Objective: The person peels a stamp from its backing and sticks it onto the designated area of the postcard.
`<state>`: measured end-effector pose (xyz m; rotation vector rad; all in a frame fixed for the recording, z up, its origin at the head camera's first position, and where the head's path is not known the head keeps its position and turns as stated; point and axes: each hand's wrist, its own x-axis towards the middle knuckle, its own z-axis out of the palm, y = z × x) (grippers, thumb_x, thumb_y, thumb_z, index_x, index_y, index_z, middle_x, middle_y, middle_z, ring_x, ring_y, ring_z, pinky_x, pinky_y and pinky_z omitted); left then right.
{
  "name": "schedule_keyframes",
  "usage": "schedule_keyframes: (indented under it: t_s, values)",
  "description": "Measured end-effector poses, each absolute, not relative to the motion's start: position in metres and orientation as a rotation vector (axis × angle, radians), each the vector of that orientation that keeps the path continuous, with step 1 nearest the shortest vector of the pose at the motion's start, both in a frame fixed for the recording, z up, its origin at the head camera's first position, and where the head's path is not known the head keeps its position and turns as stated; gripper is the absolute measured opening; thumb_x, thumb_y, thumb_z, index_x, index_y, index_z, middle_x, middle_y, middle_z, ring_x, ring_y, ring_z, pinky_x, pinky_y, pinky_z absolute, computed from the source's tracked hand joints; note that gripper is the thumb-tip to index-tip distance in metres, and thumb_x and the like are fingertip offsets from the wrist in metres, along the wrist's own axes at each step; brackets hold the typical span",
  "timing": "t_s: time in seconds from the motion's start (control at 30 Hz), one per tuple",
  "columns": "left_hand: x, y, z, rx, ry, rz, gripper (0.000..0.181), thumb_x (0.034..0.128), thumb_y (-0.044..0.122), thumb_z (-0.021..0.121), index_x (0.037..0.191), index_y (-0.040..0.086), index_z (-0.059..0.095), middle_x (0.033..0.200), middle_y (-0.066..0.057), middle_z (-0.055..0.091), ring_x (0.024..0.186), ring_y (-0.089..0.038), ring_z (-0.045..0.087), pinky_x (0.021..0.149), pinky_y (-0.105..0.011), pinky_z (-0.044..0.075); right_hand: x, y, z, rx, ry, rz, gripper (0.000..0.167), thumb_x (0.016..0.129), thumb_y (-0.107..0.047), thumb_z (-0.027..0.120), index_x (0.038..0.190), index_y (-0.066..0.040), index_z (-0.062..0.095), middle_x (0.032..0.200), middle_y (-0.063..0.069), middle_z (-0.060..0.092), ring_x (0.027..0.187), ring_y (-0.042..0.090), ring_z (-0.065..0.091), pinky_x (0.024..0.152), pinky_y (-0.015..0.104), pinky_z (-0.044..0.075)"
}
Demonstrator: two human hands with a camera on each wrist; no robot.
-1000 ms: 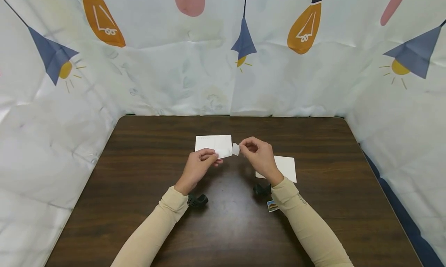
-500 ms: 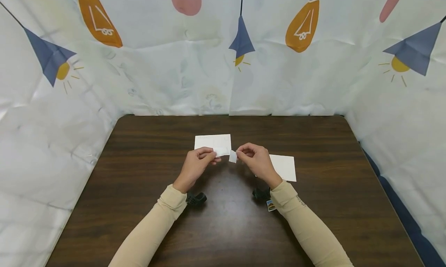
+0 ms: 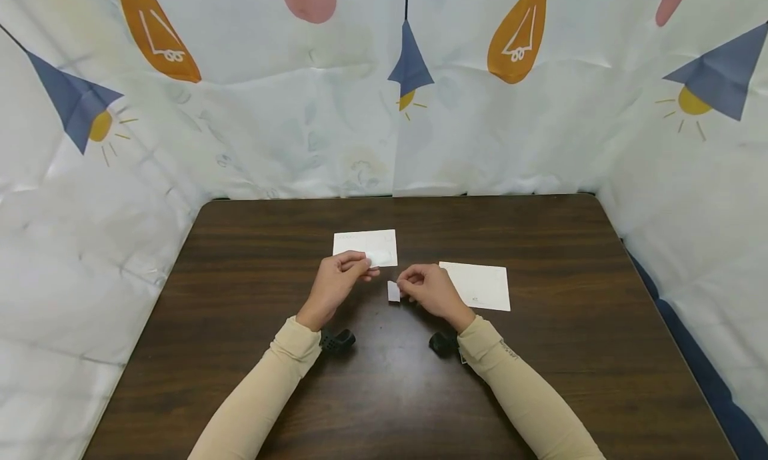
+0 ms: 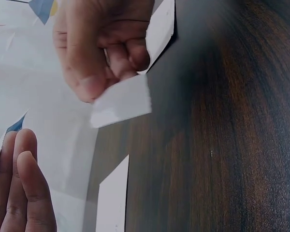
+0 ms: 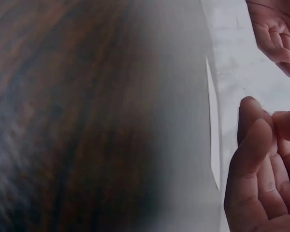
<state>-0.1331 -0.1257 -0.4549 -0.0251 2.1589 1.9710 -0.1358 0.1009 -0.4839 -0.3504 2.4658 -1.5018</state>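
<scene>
In the head view, my left hand (image 3: 343, 283) is at the near edge of a white card (image 3: 366, 241). Thumb and fingers pinch a small piece with a blue face and pale edge (image 4: 15, 125), seen in the left wrist view. My right hand (image 3: 433, 292) pinches a small white paper piece (image 3: 393, 291) at its right edge, nearer me than the card and held apart from the left hand. In the left wrist view, this paper (image 4: 123, 102) hangs from the right fingertips. The right wrist view hides what the right fingers (image 5: 256, 145) pinch.
A second white card (image 3: 483, 285) lies on the brown table (image 3: 270, 240), just right of my right hand. Dark objects (image 3: 338, 341) show beside both cuffs. A sliver of a small item peeks out by the right cuff. A patterned white curtain (image 3: 300, 133) surrounds the table.
My right hand has moved down and left with the white paper piece, away from the first card. My left hand has barely moved. The right sleeve now covers most of the small picture on the table.
</scene>
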Motion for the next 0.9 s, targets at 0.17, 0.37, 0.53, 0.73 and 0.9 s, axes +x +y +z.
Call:
schedule_keyframes:
  t_s: [0.17,0.37,0.53,0.73,0.9]
  values:
    - [-0.1341,-0.1244,-0.4546,-0.027,2.155,1.972,0.030,0.1019,0.018,0.066,0.124,-0.003,0.068,0.109,-0.018,0.080,0.096,-0.018,0.079,0.097,-0.046,0.061,-0.1346,0.0999,-0.4864,-0.329,2.426,-1.459,0.012,0.097,-0.013,0.068,0.096,-0.005,0.077,0.078,0.007,0.078,0.062,0.011,0.071,0.062,0.025,0.060]
    - [-0.1330,-0.1255,-0.4537,-0.042,2.162,1.973,0.029,0.1022,0.016,0.065,0.124,-0.003,0.068,0.109,-0.020,0.079,0.095,-0.016,0.079,0.097,-0.048,0.061,-0.1348,0.0974,-0.4858,-0.321,2.397,-1.419,0.012,0.097,-0.010,0.068,0.095,-0.003,0.078,0.076,0.008,0.078,0.063,0.013,0.074,0.062,0.025,0.062]
    - [-0.1331,-0.1261,-0.4528,-0.041,2.171,1.970,0.029,0.1027,0.017,0.064,0.123,-0.003,0.068,0.108,-0.019,0.080,0.094,-0.015,0.079,0.099,-0.050,0.060,-0.1361,0.0980,-0.4838,-0.322,2.453,-1.352,0.012,0.096,-0.011,0.070,0.094,-0.004,0.079,0.075,0.006,0.077,0.062,0.010,0.072,0.061,0.023,0.060]
    - [-0.1333,-0.1243,-0.4516,-0.051,2.156,1.981,0.028,0.1024,0.016,0.064,0.123,-0.003,0.068,0.105,-0.017,0.081,0.092,-0.013,0.079,0.099,-0.051,0.060,-0.1382,0.1021,-0.4823,-0.376,2.561,-1.231,0.013,0.095,-0.014,0.071,0.094,-0.006,0.082,0.075,0.002,0.078,0.059,0.007,0.070,0.058,0.021,0.056]
    - [-0.1338,-0.1242,-0.4512,-0.041,2.156,1.990,0.028,0.1022,0.015,0.064,0.122,-0.004,0.068,0.106,-0.020,0.080,0.090,-0.011,0.079,0.095,-0.046,0.062,-0.1403,0.1053,-0.4777,-0.407,2.627,-1.210,0.010,0.095,-0.017,0.073,0.095,-0.010,0.081,0.078,0.000,0.078,0.061,0.004,0.068,0.060,0.021,0.054]
